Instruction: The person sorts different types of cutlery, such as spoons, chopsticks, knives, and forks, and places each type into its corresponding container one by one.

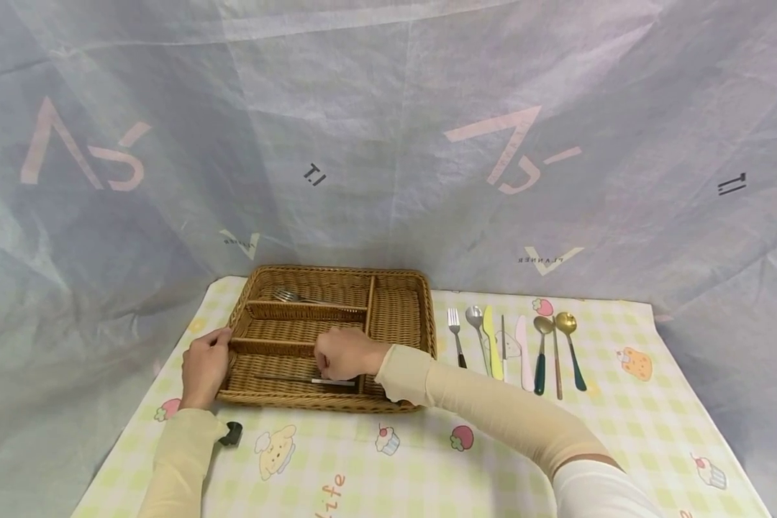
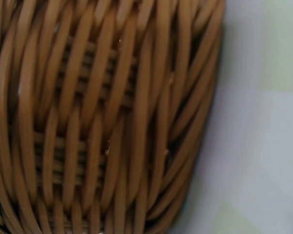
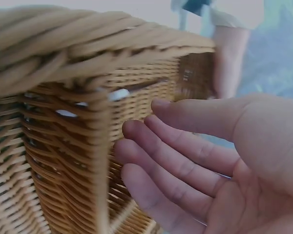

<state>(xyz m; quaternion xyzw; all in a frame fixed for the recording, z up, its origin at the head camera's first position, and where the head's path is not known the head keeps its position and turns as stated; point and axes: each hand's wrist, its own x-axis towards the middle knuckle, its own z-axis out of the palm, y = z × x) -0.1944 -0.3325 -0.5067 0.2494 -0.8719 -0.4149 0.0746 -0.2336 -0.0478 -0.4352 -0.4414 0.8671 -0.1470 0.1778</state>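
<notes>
One white-handled utensil lies lengthwise in the near compartment of the basket, handle towards the right. Near that handle is the right hand, fingers loosely bent and thumb apart — nothing between them; a low sweep of its knuckles could knock the handle askew. The left hand is at the left rim; whether its fingers are clamped there I cannot tell. If that hold is slack, a bump on the near divider could slide the basket over the cloth. The right sleeve crosses the basket's right side and might snag on the weave, or — drawn back carelessly — sweep the cutlery row out of line. Farther off, a fork in the rear compartment seems safe unless the basket tips.
</notes>
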